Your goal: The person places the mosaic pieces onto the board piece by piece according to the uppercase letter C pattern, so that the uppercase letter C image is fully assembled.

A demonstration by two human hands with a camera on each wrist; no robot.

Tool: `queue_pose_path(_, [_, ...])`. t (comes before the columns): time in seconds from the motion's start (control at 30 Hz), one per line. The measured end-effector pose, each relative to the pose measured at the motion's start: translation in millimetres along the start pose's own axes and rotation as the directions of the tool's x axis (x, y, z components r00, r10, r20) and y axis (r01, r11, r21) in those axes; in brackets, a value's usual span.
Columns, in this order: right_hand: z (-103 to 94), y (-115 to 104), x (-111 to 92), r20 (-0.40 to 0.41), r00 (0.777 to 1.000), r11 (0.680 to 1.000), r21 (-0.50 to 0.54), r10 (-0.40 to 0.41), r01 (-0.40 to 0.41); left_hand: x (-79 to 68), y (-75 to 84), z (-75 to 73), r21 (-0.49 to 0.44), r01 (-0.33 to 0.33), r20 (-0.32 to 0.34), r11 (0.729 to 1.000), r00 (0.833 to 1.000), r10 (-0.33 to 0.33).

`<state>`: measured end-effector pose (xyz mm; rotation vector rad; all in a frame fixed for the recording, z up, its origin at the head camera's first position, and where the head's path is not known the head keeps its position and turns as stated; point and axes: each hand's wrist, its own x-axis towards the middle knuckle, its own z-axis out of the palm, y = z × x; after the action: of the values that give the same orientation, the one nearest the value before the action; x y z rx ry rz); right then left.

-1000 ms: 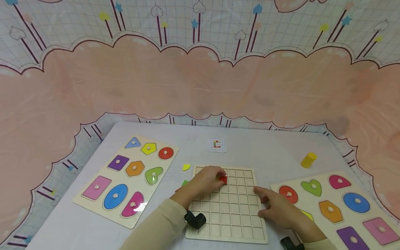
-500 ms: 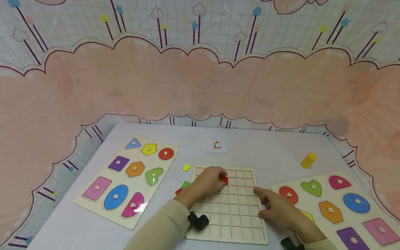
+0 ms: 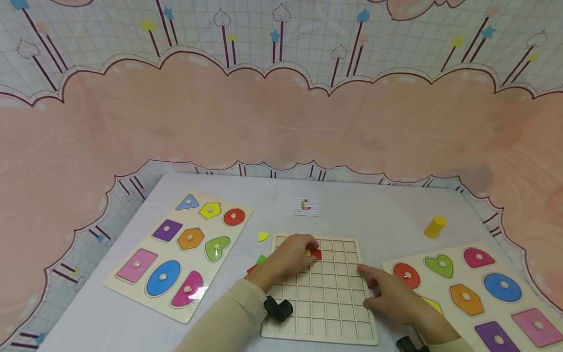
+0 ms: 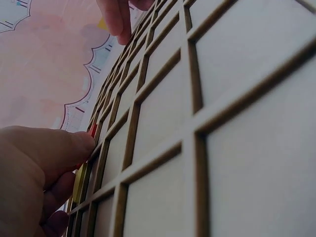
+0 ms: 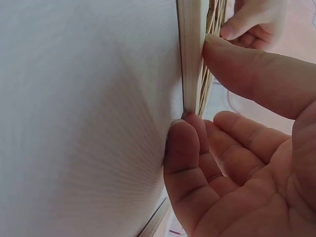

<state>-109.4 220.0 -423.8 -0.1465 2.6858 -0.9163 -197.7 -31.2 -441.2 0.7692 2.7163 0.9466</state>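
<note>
My left hand (image 3: 290,256) is over the upper part of a wooden grid board (image 3: 325,308) and pinches a small red square (image 3: 316,254) at its fingertips. In the left wrist view the thumb covers most of this square, and a yellow piece (image 4: 77,185) sits just beside it, under the fingers. The fingertips hide part of both pieces. At the board's right edge, my right hand (image 3: 389,293) rests thumb and index fingertip against the side. The right wrist view has that thumb (image 5: 247,69) touching the wooden rim, the other fingers loosely bent below.
Shape-puzzle boards lie left (image 3: 147,247) and right (image 3: 453,264). A small pattern card (image 3: 305,206) is behind the grid board. A yellow cylinder (image 3: 435,227) stands at the back right. Left of the grid are a yellow quarter-round piece (image 3: 262,236) and a green piece (image 3: 261,259).
My left hand and forearm have shifted slightly right, and the red square has slid a little the same way. More of the yellow piece beside it shows. The right hand has stayed put.
</note>
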Motion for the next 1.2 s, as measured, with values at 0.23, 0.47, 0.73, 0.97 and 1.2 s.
queue_pose_path(0.23, [0.2,-0.4,-1.2,0.001,1.000,1.000,0.000,0.007,-0.007,-0.5,-1.9,-0.8,0.006,0.009,0.014,1.000,1.000,-0.009])
queue_pose_path(0.47, [0.7,-2.9,-0.8,-0.002,1.000,1.000,-0.010,0.026,-0.026,-1.7,-2.4,-2.0,0.018,0.007,0.006,1.000,1.000,-0.007])
queue_pose_path(0.73, [1.1,-6.6,0.5,-0.013,0.999,0.999,-0.025,0.035,-0.035,-1.9,-3.8,-4.6,0.018,0.019,0.008,1.000,1.000,-0.019])
queue_pose_path(0.97, [0.6,-9.2,2.2,-0.018,1.000,1.000,-0.017,-0.003,0.003,-2.0,-7.3,-6.9,0.028,0.024,0.011,0.999,1.000,-0.024])
queue_pose_path(1.2, [1.5,-7.7,1.4,-0.011,1.000,1.000,-0.012,0.016,-0.016,-7.3,-8.0,-10.3,0.029,0.036,0.026,0.999,0.999,-0.037])
